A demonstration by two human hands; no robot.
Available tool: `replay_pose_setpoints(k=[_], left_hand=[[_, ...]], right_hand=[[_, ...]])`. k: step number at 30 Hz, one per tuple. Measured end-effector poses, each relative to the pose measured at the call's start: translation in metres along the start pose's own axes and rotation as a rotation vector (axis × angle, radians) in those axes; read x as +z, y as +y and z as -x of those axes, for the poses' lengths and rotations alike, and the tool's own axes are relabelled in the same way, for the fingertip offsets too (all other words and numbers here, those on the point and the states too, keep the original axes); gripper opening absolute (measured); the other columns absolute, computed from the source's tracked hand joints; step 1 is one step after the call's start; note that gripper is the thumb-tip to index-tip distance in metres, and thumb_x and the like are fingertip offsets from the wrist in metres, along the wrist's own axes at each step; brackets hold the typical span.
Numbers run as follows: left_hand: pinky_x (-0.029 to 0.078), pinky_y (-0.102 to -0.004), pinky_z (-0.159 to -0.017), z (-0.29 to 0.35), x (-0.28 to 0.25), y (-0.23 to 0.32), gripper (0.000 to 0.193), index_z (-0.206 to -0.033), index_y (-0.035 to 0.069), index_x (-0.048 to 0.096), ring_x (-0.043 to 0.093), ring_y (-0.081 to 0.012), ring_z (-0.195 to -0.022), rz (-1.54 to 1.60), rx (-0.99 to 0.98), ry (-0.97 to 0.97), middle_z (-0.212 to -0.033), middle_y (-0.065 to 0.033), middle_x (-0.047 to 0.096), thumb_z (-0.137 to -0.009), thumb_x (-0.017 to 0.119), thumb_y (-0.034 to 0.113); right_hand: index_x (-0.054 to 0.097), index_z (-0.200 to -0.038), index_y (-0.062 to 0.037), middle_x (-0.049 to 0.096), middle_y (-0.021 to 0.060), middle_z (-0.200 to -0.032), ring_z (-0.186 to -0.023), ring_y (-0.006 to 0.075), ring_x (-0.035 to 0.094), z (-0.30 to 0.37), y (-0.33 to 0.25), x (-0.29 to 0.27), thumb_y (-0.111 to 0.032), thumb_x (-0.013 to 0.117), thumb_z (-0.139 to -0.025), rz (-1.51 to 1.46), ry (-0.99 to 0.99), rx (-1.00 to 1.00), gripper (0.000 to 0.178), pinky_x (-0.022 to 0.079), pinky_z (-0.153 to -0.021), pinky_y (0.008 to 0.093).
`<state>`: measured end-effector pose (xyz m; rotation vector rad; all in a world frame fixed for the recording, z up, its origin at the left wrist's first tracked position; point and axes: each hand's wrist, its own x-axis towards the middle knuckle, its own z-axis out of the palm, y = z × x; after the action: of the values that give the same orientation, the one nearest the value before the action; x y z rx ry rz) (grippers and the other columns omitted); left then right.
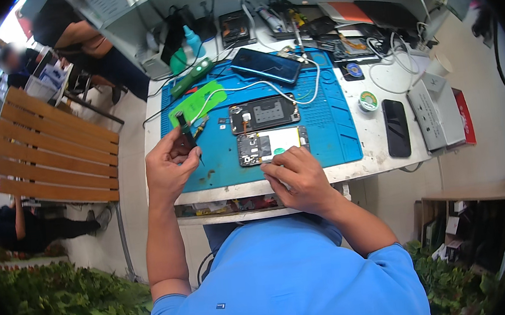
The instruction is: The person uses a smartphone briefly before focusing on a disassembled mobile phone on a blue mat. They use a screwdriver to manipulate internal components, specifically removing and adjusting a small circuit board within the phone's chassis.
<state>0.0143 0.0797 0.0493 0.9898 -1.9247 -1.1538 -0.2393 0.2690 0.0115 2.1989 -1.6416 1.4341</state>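
Observation:
My left hand [170,165] grips a dark screwdriver [185,129], its thin tip pointing down over the blue repair mat [223,167]. At the near edge of the mat, my right hand [298,180] has its fingers closed in a pinch beside an opened phone [254,150]. Whatever those fingertips hold, if anything, is too small to make out. The phone's inside, with a pale battery and circuit board, faces up. Just beyond it lies a dark phone shell [266,113], and a thin orange strip runs between the two parts.
Behind the parts lie a dark blue phone [266,65], a white cable [320,81] and a green-handled tool [193,77]. To the right are a small round tin [368,101], a black phone [397,128] and a white box [436,112]. A slatted wooden bench [54,152] stands left; other people are beyond.

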Motion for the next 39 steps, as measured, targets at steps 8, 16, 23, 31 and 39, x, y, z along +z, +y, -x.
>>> replay_pose_setpoints(k=[8,16,23,31,39], left_hand=[[0.067,-0.0343,-0.095,-0.050,0.033,0.015,0.033,-0.138,0.003,0.060,0.081,-0.0209,-0.105,0.316,0.117,-0.102,-0.119,-0.0106,0.076,-0.108,0.074,0.000],[0.069,-0.0325,-0.086,-0.111,0.123,0.032,0.094,-0.180,0.017,0.019,0.081,-0.0193,-0.097,0.136,0.250,-0.261,-0.126,-0.0133,0.074,-0.106,0.072,-0.007],[0.068,-0.0302,-0.083,-0.117,0.131,0.017,0.093,-0.179,0.017,0.022,0.082,-0.0188,-0.098,0.020,0.316,-0.271,-0.124,-0.0133,0.075,-0.105,0.072,-0.008],[0.069,-0.0313,-0.084,-0.118,0.134,0.014,0.093,-0.178,0.016,0.023,0.082,-0.0188,-0.096,0.081,0.297,-0.252,-0.124,-0.0132,0.075,-0.105,0.074,-0.007],[0.070,-0.0348,-0.086,-0.103,0.105,0.022,0.094,-0.177,0.012,0.023,0.079,-0.0177,-0.101,0.272,0.219,-0.217,-0.119,-0.0132,0.076,-0.104,0.080,-0.001]], right_hand=[[0.079,-0.109,-0.0048,0.071,0.0070,-0.097,-0.089,0.0263,0.066,0.011,0.013,0.001,-0.001,0.086,-0.086,-0.008,0.190,0.024,0.024,0.050,-0.080,0.0433],[0.075,-0.103,-0.0040,0.069,0.0079,-0.094,-0.087,0.0275,0.066,0.011,0.012,0.001,0.000,0.085,-0.087,0.026,0.200,0.121,0.019,0.050,-0.081,0.0438],[0.076,-0.103,-0.0037,0.070,0.0084,-0.093,-0.087,0.0275,0.067,0.011,0.012,0.002,0.000,0.085,-0.086,0.013,0.179,0.124,0.020,0.051,-0.082,0.0434],[0.076,-0.103,-0.0032,0.070,0.0092,-0.093,-0.088,0.0283,0.067,0.010,0.013,0.002,0.000,0.085,-0.086,0.011,0.171,0.132,0.019,0.051,-0.084,0.0437],[0.076,-0.116,-0.0021,0.069,0.0116,-0.107,-0.106,0.0320,0.064,0.008,0.010,0.000,-0.010,0.085,-0.090,0.085,0.069,0.191,0.028,0.049,-0.097,0.0495]])
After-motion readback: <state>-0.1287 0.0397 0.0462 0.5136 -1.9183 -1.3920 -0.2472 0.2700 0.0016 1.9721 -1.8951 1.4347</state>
